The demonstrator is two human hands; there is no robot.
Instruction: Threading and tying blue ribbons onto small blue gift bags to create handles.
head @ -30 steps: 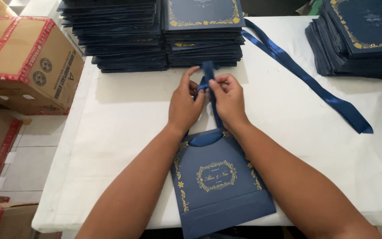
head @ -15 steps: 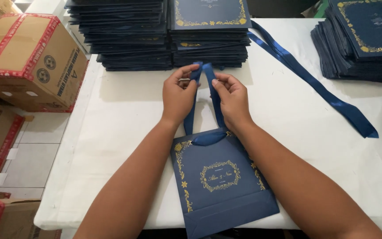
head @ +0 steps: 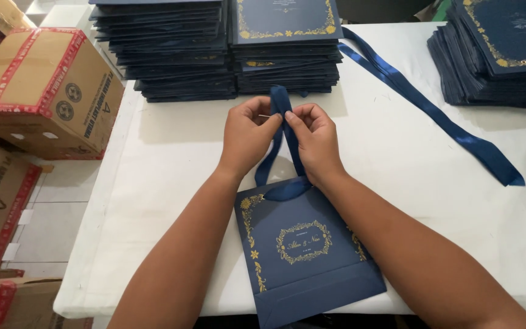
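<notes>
A flat navy paper bag (head: 308,256) with gold ornament lies on the white table (head: 171,164) near its front edge. A blue satin ribbon handle (head: 280,152) rises from the bag's top edge. My left hand (head: 246,137) and my right hand (head: 316,139) pinch the two ribbon strands together just above the bag, fingertips touching. The ribbon's top loop sticks up between my thumbs.
Two tall stacks of the same navy bags (head: 226,49) stand at the back of the table, another stack (head: 500,55) at the back right. A long loose blue ribbon (head: 433,109) lies diagonally across the right side. Cardboard boxes (head: 44,91) sit left of the table.
My hands, which had drawn apart with the ribbon strands spread half a second ago, have come together again and pinch the strands closed.
</notes>
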